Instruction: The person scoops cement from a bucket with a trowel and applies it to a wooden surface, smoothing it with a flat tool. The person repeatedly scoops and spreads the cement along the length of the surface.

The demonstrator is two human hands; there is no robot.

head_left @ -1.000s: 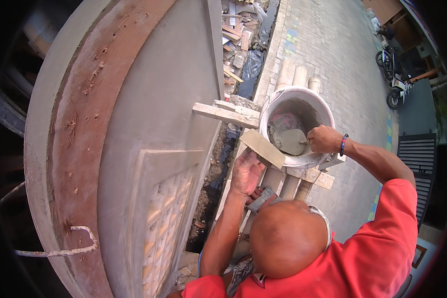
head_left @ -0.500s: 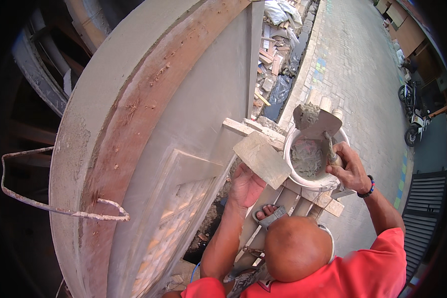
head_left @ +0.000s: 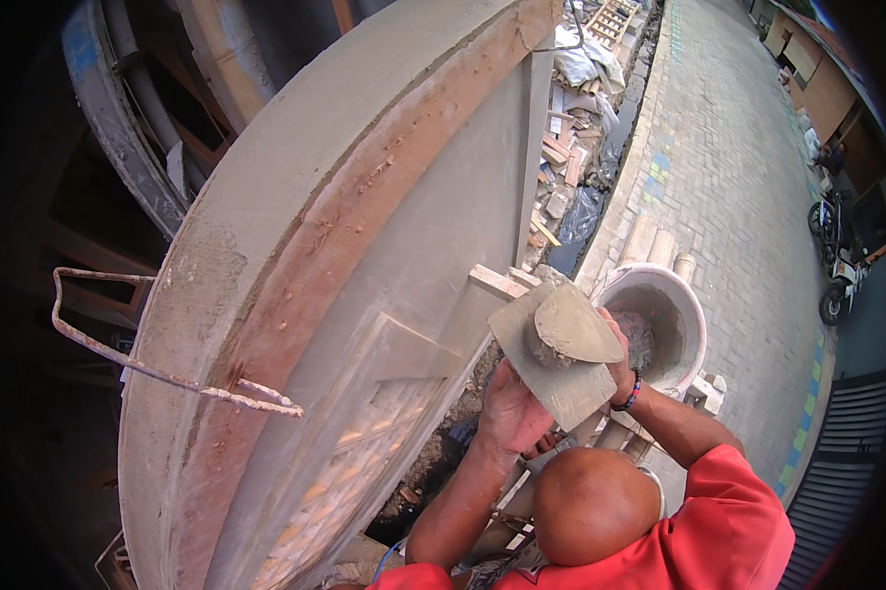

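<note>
"How are you holding up on the left?"

"Your left hand [head_left: 510,408] bears the flat board [head_left: 576,395] from below, beside the grey wall [head_left: 463,187]. Keep that palm firmly underneath and the board as level as you can. How your fingers close beneath it, you can't tell: they're hidden."

"And on the board?"

"A lump of mortar [head_left: 549,356], with the trowel [head_left: 586,329] tipped over it. Draw the blade off at a low slant, pressing lightly, so the lump stays near the middle."

"Your right hand [head_left: 616,349]?"

"It grips the trowel at the bucket [head_left: 699,320] side, the handle hidden. Keep that wrist loose, and push no harder than your left can resist."

"Now count, left to right."

"Two bent rods [head_left: 207,391] you can make out at the wall; two hands; one board; one lump; one trowel; one beaded band [head_left: 628,391] on your right wrist; one bucket. Far right, you can't be sure whether the parked motorbike [head_left: 838,275] is one or two."
</note>
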